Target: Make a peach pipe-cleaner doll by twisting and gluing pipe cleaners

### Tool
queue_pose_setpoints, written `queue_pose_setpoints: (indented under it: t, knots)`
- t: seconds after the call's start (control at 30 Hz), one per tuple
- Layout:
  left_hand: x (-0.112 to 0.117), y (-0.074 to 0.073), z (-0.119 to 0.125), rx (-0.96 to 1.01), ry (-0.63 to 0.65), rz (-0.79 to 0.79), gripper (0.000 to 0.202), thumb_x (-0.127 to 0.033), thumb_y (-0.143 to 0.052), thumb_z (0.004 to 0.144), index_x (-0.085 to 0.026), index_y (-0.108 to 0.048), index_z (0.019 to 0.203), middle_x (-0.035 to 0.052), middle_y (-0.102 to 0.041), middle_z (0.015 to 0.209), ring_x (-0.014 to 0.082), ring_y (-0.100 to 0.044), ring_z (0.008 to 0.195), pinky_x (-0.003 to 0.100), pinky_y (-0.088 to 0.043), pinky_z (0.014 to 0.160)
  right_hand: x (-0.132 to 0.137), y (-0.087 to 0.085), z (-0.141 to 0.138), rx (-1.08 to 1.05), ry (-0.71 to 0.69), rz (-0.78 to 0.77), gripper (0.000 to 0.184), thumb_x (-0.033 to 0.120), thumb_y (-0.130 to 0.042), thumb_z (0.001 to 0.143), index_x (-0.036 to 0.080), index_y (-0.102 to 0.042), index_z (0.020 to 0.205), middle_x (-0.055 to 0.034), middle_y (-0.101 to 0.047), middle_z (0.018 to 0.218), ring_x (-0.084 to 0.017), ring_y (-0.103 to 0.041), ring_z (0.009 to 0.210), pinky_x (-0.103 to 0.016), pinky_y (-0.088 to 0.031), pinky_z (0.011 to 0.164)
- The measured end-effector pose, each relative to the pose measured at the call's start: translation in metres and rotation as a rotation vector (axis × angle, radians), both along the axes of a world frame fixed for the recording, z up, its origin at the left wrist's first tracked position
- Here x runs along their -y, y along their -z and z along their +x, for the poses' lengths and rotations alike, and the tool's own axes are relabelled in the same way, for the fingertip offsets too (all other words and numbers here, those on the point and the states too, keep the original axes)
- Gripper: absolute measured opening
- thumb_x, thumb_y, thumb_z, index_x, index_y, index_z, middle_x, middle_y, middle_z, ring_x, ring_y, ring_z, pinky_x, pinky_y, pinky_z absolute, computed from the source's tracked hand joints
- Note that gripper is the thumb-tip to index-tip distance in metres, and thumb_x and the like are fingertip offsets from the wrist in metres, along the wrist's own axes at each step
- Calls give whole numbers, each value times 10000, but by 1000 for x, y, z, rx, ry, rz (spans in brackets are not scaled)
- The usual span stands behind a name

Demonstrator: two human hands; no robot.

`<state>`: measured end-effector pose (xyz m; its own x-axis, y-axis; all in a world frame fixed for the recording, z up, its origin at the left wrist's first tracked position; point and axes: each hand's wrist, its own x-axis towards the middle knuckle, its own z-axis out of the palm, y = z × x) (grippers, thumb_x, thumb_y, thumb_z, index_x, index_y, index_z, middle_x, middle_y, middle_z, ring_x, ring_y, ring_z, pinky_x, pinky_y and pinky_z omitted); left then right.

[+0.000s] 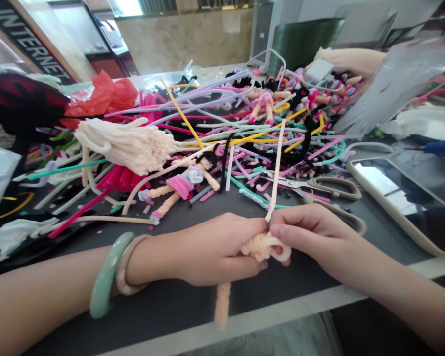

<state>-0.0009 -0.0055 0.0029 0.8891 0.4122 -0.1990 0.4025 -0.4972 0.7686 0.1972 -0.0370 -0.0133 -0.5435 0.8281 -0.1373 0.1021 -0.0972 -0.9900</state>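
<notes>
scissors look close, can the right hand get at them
Probably yes: the right hand lies just below the scissors, handle loops towards it, nothing in between. But it is pinching the peach pipe cleaner, so it would have to let go first.

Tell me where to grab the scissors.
Grip the scissors by their beige loop handles, coming from the right: the loops lie flat on that side, while the blades point left toward the pipe cleaners.

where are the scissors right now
In the head view, the scissors lie right of centre, just beyond the right hand, beside a phone in a beige case.
</notes>
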Motion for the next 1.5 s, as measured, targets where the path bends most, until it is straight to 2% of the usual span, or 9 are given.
queue_pose_setpoints:
  t: [0.87,1.2,1.37,1.5]
  knots:
    - [0,-1,0,8,10,1,181,-215,-495,886,-157,-576,1037,51,-659,954,184,-624,830,281,-462,746,1,0,1,-7,6,-19,321,282,-532,925,161,-566,630,22,-565,621,-85,-512,616,-207,-388,614]
    - [0,0,0,33,-22,13,123,-213,-508,878,-175,-557,984,6,-617,845,136,-577,734,228,-433,685,1,-1,-4,-118,79,-82,283,209,-562,894,153,-616,622,15,-596,607,-80,-528,597,-188,-420,596]
    - [-1,-1,1,116,9,-34,163,-157,-507,880,-188,-553,1033,-4,-621,964,114,-587,838,185,-425,747,0,2,-3,-190,79,-146,271,269,-606,884,152,-646,643,11,-607,612,-77,-517,580,-184,-414,572]
    - [0,-1,0,152,15,-45,175,-122,-505,873,-195,-560,1022,-12,-626,971,104,-590,839,176,-419,753,0,2,-2,-207,73,-141,273,276,-617,883,158,-653,640,16,-608,613,-74,-521,581,-179,-415,574]
